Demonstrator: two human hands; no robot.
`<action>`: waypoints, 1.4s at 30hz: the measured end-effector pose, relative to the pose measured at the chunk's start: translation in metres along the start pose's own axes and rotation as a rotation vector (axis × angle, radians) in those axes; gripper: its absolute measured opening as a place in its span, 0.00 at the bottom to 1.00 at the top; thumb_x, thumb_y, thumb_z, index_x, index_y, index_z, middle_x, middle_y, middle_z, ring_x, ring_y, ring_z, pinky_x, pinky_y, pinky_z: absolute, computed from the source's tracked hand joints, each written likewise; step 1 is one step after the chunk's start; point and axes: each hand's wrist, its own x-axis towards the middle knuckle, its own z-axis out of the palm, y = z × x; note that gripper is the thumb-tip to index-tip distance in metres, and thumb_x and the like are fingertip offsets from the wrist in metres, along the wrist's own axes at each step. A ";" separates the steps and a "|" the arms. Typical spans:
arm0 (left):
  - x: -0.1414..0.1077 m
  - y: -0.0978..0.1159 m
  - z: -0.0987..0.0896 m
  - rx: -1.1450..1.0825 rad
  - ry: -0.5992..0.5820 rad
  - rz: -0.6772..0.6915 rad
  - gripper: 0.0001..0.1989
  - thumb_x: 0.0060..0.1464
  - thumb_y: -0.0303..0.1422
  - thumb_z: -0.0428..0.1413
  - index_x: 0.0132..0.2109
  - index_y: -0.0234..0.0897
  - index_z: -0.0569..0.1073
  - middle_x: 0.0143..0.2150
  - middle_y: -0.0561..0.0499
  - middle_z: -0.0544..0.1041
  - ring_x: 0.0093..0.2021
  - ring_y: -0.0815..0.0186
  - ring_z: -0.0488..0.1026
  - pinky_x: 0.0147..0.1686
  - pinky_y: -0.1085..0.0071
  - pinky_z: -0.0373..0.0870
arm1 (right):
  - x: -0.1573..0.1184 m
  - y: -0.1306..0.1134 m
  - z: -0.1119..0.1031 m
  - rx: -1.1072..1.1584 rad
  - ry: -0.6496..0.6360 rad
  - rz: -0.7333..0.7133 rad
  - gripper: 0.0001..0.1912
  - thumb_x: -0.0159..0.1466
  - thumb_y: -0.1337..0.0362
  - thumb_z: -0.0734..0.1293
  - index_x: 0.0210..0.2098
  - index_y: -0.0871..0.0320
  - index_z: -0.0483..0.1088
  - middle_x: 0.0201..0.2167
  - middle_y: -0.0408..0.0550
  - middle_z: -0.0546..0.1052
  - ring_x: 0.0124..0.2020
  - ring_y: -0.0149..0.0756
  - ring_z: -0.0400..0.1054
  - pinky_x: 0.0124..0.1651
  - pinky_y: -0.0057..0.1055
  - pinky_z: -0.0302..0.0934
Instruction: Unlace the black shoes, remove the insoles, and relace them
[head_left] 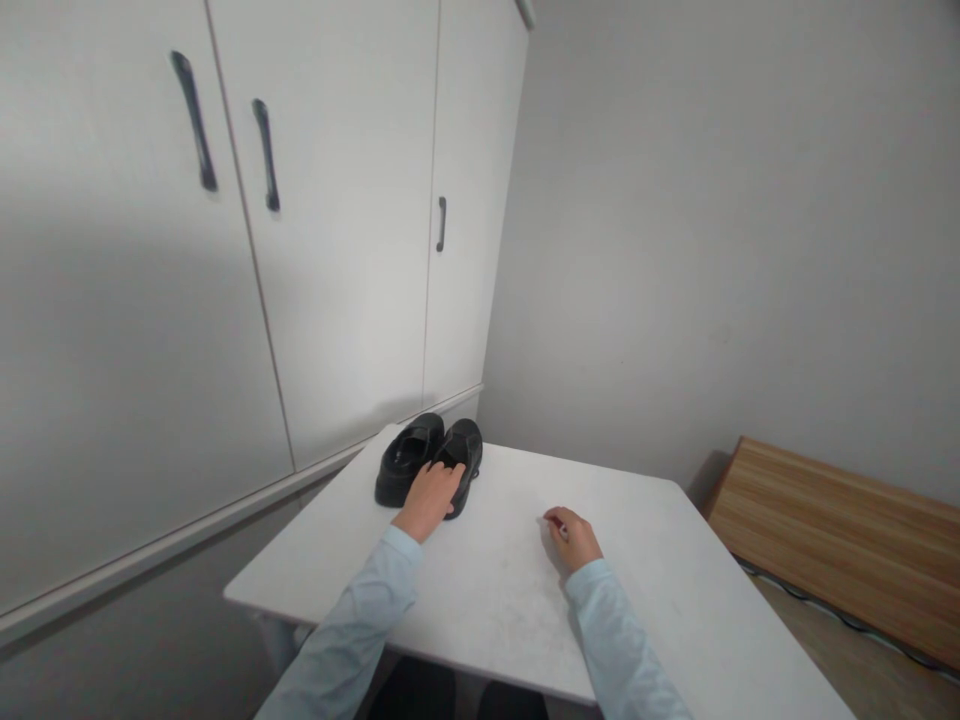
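Note:
Two black shoes stand side by side at the far left corner of the white table, toes pointing away. My left hand (431, 497) is closed on the rear part of the right-hand black shoe (463, 445), its fingers over the shoe's opening and partly hiding it. The left-hand black shoe (409, 460) rests just beside it, touching or nearly so. Over the middle of the table, to the right of the shoes, my right hand (573, 537) is held with its fingers curled and the thumb near the fingertips. Nothing can be made out between those fingers.
The white table (510, 590) stretches in front of me. A white cabinet (352, 250) with dark handles stands along the left, and a grey wall (712, 250) rises behind. At the right lies a wooden board (840, 540), with a dark cable (847, 622) along its lower edge.

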 end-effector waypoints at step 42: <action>-0.029 0.142 -0.016 -0.144 0.202 0.375 0.10 0.59 0.24 0.44 0.47 0.37 0.65 0.37 0.46 0.70 0.42 0.58 0.65 0.44 0.60 0.60 | 0.002 -0.002 -0.013 0.048 0.224 0.156 0.14 0.58 0.63 0.56 0.33 0.58 0.71 0.28 0.49 0.77 0.26 0.35 0.68 0.30 0.29 0.63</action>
